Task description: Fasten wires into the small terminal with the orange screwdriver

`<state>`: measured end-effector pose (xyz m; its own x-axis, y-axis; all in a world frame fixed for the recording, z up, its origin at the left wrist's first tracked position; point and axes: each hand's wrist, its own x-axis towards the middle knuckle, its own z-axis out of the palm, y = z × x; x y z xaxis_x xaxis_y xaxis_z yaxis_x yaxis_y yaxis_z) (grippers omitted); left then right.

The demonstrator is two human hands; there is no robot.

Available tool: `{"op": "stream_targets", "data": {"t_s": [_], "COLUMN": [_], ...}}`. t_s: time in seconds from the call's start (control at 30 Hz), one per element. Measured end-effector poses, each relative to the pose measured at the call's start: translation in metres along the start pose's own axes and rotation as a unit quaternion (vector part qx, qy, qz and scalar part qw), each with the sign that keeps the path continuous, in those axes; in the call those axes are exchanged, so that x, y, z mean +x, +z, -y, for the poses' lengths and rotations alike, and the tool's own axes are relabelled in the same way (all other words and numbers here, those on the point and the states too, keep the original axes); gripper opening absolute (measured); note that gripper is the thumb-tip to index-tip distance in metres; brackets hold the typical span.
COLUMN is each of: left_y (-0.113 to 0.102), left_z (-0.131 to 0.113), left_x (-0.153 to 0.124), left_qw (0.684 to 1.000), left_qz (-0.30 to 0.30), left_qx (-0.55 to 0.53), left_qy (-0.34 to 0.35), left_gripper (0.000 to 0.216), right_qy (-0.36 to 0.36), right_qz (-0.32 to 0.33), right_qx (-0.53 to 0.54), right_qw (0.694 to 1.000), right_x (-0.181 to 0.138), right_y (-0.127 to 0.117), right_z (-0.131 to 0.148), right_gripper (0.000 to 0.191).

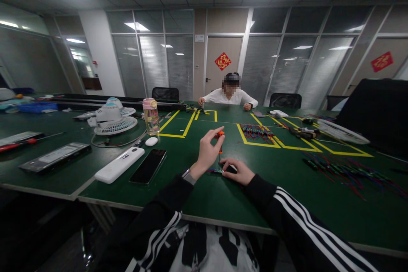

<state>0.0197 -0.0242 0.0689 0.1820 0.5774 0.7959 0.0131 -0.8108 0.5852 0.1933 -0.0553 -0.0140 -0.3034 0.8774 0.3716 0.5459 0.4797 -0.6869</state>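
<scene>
My left hand [208, 149] is raised over the green table [223, 195], its fingertips pinched on the orange handle of a small screwdriver [219, 142] that stands upright. The tip points down at a small dark part [230, 169] lying on the table. My right hand [237, 171] rests flat on the table and presses that part down with its fingers. A short bit of coloured wire shows beside the part, to its left.
A black phone [148, 165], a white power bank [119, 164], a white mouse [151, 141], a pink bottle [151, 115] and a white fan [111, 120] lie at left. Coloured wires [258, 131] lie in yellow-taped boxes and at right [353, 174]. Another person [230, 93] sits across the table.
</scene>
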Motion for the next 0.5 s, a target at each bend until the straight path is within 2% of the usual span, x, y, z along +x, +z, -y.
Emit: {"op": "stream_targets", "data": {"t_s": [0.13,0.33,0.4,0.5], "left_y": [-0.0021,-0.0014,-0.0009,-0.0013], "left_z": [-0.0032,-0.0009,-0.0006,-0.002], "left_x": [0.0001,0.0005,0.0006,0.0009], "left_qw": [0.996,1.0,1.0,1.0], "left_qz": [-0.047,0.011,0.008,-0.024], "left_qx": [0.065,-0.014,-0.024,0.018], "left_qy": [0.024,0.002,-0.006,0.002], "left_gripper": [0.02,0.033,0.03,0.021], "right_qy": [-0.001,0.0,0.0,-0.001], "right_qz": [-0.001,0.008,0.009,0.005], "right_qx": [-0.002,-0.009,-0.007,-0.005], "right_qw": [1.0,1.0,1.0,1.0], "right_x": [0.0002,0.0005,0.0004,0.0002], "right_y": [0.0,-0.0005,-0.0005,-0.0003], "right_z": [-0.0007,-0.0019,-0.0019,-0.0017], "right_gripper": [0.013,0.014,0.015,0.016]}}
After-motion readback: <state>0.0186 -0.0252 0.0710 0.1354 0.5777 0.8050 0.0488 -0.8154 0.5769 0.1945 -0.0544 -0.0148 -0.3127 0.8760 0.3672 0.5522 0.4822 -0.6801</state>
